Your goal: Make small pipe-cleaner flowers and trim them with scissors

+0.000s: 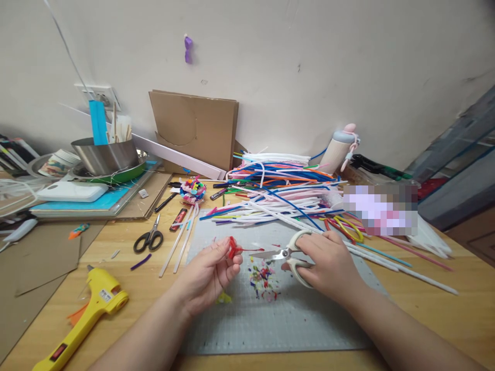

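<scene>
The left grip is pinched at the fingertips around a small red piece, whose thin stem points toward the right grip. That one is curled through the handles of white-handled scissors — from here I see the blades near the stem's end. Between the two grips, coloured clippings lie scattered on a grey mat. Left of the left grip, a yellow glue gun rests on the bench; beyond both — a heap of pipe cleaners.
</scene>
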### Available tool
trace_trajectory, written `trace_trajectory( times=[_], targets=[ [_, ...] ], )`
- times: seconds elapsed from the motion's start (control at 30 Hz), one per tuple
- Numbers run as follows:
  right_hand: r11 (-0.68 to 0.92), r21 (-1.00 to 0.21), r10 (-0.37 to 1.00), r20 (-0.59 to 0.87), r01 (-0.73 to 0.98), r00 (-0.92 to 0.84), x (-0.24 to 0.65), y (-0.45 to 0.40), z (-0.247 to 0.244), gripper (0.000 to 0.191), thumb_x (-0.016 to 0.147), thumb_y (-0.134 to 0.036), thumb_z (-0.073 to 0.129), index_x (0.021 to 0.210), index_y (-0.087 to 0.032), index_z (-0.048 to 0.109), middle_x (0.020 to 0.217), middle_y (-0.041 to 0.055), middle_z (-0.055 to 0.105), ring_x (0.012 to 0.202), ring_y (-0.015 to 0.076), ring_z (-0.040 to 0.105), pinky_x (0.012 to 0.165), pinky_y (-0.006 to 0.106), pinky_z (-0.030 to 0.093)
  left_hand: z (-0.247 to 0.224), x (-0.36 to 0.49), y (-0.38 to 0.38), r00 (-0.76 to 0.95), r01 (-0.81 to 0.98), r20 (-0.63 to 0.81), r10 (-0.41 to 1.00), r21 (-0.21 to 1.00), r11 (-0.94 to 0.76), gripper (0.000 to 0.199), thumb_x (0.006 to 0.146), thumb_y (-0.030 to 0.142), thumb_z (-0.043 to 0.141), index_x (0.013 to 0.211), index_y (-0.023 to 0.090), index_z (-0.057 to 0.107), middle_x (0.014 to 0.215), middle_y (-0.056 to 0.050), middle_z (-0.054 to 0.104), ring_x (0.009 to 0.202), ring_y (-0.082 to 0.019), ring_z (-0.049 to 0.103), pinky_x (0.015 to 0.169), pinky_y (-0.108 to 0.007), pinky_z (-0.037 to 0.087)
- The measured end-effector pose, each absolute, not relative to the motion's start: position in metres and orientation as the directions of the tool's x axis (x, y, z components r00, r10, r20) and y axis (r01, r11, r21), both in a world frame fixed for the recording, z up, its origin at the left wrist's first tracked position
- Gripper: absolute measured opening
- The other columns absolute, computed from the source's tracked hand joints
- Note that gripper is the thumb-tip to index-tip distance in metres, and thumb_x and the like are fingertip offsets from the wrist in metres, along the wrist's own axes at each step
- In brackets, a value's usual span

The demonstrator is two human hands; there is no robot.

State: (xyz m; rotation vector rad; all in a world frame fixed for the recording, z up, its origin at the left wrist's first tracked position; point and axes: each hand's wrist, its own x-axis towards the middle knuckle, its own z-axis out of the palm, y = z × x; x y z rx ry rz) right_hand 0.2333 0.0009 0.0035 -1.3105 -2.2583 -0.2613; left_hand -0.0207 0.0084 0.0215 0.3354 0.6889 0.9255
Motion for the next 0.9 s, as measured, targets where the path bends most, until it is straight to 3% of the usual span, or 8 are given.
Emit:
trace_trajectory(
  times=[0.9],
  targets=[
    [0.511, -0.092, 0.781, 0.464, 0.854, -0.418, 0.2309, -0.0008, 0.0038, 0.005, 0.074, -0.024, 0.054, 0.072, -0.019, 0.052, 0.070, 0.0004, 0.061, 0.067, 0.0157, 0.050, 0.067, 0.031, 0.023, 0.0206, -0.0199, 0.0063, 0.440, -0.608, -0.389, 0.809, 0.534, 0.588, 0.013, 0.086, 0.014, 0.049, 0.084, 0.008, 0.060, 0.070, -0.004, 0.057, 0.059, -0.008, 0.059, 0.054, -0.015, 0.054]
  ],
)
